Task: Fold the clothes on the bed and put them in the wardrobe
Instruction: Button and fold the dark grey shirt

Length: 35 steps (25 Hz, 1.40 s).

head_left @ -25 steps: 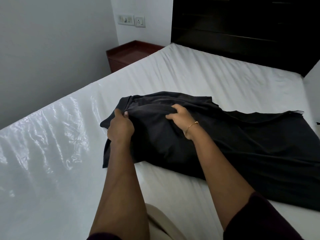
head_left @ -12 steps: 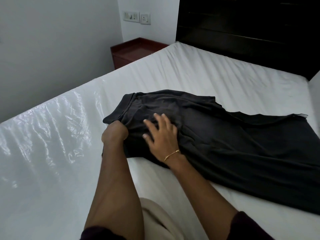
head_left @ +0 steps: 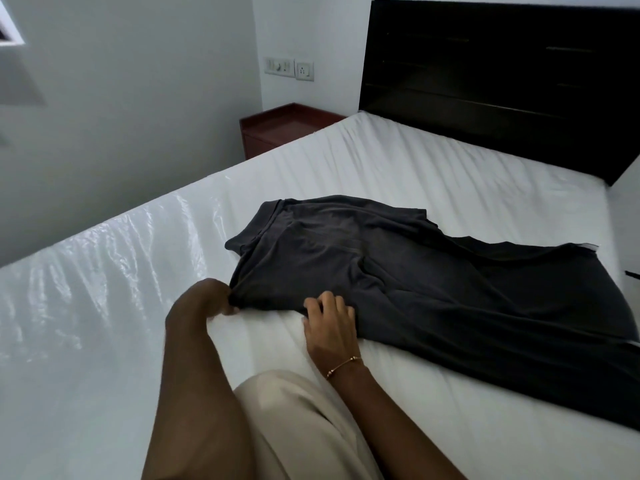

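- Pinching the near-left corner of our dark grey cotton shirt (head_left: 398,271) with our left hand (head_left: 204,303)
- our right hand (head_left: 330,323), fingers curled, grips its near hem
- it's spread on the white-sheeted bed (head_left: 433,161)

Past the mattress you see a dark headboard (head_left: 502,77) against the far wall, a reddish-brown bedside table (head_left: 277,128) in the corner just left of it, and a white switch plate (head_left: 278,66) beside a socket (head_left: 304,70) above that table.
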Motion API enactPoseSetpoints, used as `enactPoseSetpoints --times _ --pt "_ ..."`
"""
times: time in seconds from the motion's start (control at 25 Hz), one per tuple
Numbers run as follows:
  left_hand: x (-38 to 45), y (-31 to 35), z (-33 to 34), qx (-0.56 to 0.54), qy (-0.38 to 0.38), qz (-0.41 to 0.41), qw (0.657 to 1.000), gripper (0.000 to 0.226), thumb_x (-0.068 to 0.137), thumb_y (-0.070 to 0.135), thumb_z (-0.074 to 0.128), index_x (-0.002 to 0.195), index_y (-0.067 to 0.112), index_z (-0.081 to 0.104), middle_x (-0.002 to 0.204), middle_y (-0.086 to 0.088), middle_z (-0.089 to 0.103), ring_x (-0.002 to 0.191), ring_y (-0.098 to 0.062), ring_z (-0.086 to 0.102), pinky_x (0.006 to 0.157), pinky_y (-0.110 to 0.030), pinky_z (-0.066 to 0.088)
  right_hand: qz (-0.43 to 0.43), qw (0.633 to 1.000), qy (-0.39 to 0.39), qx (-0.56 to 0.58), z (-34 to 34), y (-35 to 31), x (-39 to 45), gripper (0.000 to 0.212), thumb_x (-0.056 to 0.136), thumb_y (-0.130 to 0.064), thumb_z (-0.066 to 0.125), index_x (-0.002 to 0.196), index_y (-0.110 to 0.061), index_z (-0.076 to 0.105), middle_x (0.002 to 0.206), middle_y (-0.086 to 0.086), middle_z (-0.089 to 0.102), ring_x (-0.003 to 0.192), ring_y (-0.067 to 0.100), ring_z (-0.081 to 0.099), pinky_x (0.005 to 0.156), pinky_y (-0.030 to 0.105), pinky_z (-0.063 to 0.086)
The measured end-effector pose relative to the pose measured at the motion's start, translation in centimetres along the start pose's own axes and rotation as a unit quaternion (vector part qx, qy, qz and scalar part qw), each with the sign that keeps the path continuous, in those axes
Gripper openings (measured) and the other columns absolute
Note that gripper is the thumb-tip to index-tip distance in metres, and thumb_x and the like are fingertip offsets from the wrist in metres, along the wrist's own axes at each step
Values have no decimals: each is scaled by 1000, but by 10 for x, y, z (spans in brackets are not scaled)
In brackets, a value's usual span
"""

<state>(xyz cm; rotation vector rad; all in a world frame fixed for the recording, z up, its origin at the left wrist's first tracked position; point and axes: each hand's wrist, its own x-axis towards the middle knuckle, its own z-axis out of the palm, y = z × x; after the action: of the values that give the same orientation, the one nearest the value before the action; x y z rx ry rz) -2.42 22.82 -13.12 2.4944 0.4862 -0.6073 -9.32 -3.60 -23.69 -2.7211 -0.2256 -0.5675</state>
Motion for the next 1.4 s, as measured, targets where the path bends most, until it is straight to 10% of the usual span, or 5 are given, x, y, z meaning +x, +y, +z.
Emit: enactPoseSetpoints --times 0.36,0.68,1.0,1.16,1.4 --pt "-14 7 24 -248 151 66 955 24 111 26 40 109 19 63 102 -12 66 83 -32 68 69 -35 48 7 999 -40 34 47 21 8 42 100 2 81 137 -16 90 116 9 73 99 30 68 86 49 81" --pt "-4 -11 17 -232 120 -33 965 39 103 32 64 88 -5 67 80 -21 67 63 -33 66 69 -38 60 35 993 -92 59 17 6 71 26 122 -32 72 117 -11 86 124 17 81 115 43 76 103 58 81" --pt "-26 -20 -3 -199 22 57 978 19 78 8 91 93 11 79 90 -12 77 84 -26 75 79 -33 62 67 991 -107 -38 40 5 164 64 123 -49 75 183 -30 64 185 4 58 167 40 45 138 74 52" --pt "-25 -21 -8 -135 -3 56 989 16 85 15 84 97 24 77 93 -5 76 85 -21 70 71 -31 54 90 982 -139 -92 42 9 186 70 106 -73 89 158 -27 83 166 9 69 156 43 53 135 76 51" --pt "-8 -28 4 -158 -10 7 987 7 97 24 75 103 23 74 91 -12 77 73 -21 72 67 -29 50 81 988 -60 120 17 36 210 37 109 -33 98 140 -14 89 138 19 91 128 41 81 113 56 78"
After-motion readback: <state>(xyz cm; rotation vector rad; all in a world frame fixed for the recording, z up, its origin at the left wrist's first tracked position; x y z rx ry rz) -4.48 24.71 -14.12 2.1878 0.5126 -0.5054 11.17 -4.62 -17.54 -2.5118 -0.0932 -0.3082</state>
